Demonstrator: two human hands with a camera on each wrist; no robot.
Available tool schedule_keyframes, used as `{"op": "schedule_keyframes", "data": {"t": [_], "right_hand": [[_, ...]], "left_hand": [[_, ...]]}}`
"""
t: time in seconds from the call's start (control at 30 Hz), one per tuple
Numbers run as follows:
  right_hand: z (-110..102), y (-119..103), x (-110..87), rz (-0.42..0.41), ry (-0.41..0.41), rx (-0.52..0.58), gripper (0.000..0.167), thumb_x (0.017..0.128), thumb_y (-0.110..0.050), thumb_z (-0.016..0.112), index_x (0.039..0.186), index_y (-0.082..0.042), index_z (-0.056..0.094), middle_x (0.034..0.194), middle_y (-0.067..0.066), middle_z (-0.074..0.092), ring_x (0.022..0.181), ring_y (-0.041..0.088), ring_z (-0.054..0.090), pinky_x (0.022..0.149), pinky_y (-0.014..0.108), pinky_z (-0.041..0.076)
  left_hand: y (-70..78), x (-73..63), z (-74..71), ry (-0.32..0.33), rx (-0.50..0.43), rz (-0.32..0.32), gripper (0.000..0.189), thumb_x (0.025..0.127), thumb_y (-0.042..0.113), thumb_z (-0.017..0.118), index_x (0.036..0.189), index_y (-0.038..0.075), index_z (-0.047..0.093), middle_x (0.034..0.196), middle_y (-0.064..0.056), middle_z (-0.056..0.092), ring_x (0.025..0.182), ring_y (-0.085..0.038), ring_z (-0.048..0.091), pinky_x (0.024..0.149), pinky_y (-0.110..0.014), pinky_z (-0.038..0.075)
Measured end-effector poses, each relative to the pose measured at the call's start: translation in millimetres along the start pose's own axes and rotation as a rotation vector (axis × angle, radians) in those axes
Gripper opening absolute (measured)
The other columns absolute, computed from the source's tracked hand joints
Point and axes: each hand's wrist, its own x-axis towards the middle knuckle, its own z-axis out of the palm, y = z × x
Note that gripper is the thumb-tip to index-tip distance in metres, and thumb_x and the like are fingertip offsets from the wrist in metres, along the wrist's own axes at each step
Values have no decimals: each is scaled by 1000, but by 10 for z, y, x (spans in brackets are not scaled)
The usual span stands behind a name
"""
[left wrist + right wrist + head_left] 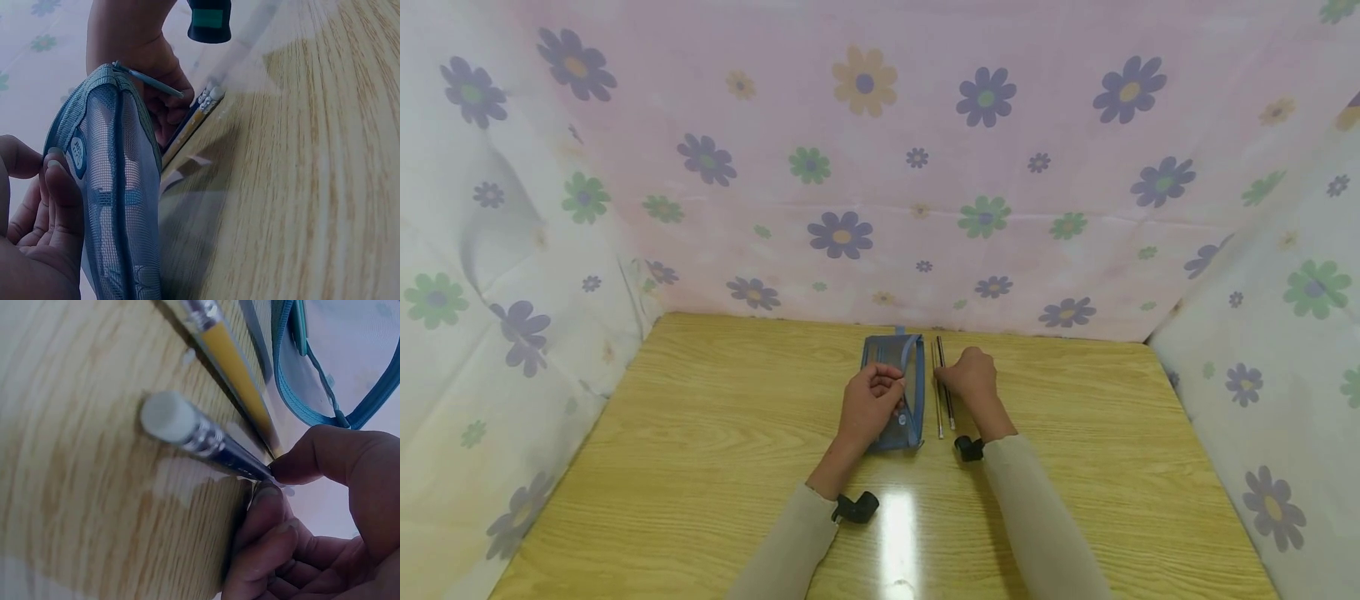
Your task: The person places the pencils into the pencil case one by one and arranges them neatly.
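A blue mesh zippered pencil pouch point(891, 437) lies on the table. My left hand point(869, 404) pinches the pouch's edge between thumb and fingers, beside a small oval label point(78, 154). To the right of the pouch lie two pencils side by side, their eraser ends toward me. One is a yellow pencil point(234, 365); the other is a dark blue pencil point(234, 455) with a white eraser. My right hand point(973, 379) pinches the dark pencil between thumb and forefinger, the other fingers curled. The yellow pencil lies apart from its fingertips, nearer the pouch.
The wood-grain table point(722, 417) ends at a flowered pink cloth point(917, 192) at the back. Similar white flowered cloth hangs on the left and right. A black camera mount point(857, 508) sits on the left wrist, another black mount point(968, 448) on the right.
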Motion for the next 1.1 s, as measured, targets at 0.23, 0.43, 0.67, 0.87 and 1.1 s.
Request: {"op": "schedule_keyframes", "data": {"t": [0.23, 0.43, 0.67, 0.87, 1.1], "right_hand": [[10, -2, 22, 5, 1, -12, 35, 91, -32, 79, 89, 0, 66, 84, 18, 67, 65, 25, 60, 53, 35, 46], [9, -13, 0, -8, 4, -12, 34, 90, -31, 80, 89, 0, 66, 86, 19, 68, 67, 26, 60, 54, 36, 47], [-1, -18, 5, 0, -1, -7, 33, 90, -30, 80, 80, -4, 61, 76, 11, 60, 62, 22, 54, 52, 33, 44], [-1, -11, -14, 5, 0, 20, 33, 90, -30, 80, 88, -2, 63, 80, 14, 63, 63, 24, 56, 54, 35, 45], [-11, 28, -43, -7, 7, 44, 36, 91, -31, 80, 90, 0, 62, 79, 14, 62, 66, 25, 57, 57, 36, 48]], "left_hand": [[16, 2, -7, -7, 4, 2, 11, 100, 2, 70, 110, -4, 69, 88, -17, 70, 65, -16, 66, 56, -23, 56], [13, -2, -14, -10, 0, -5, 11, 101, 4, 70, 110, -2, 69, 88, -16, 70, 65, -15, 66, 56, -24, 56], [14, -2, -9, -10, -16, 6, 12, 101, 3, 70, 111, -4, 68, 89, -20, 70, 65, -16, 65, 56, -24, 56], [26, -10, -15, -10, -18, 2, 13, 101, 3, 70, 111, -5, 68, 90, -23, 70, 65, -16, 65, 56, -24, 55], [22, -6, -18, -18, -18, 7, 15, 102, 4, 69, 112, -7, 67, 90, -20, 70, 64, -14, 65, 56, -24, 56]]}}
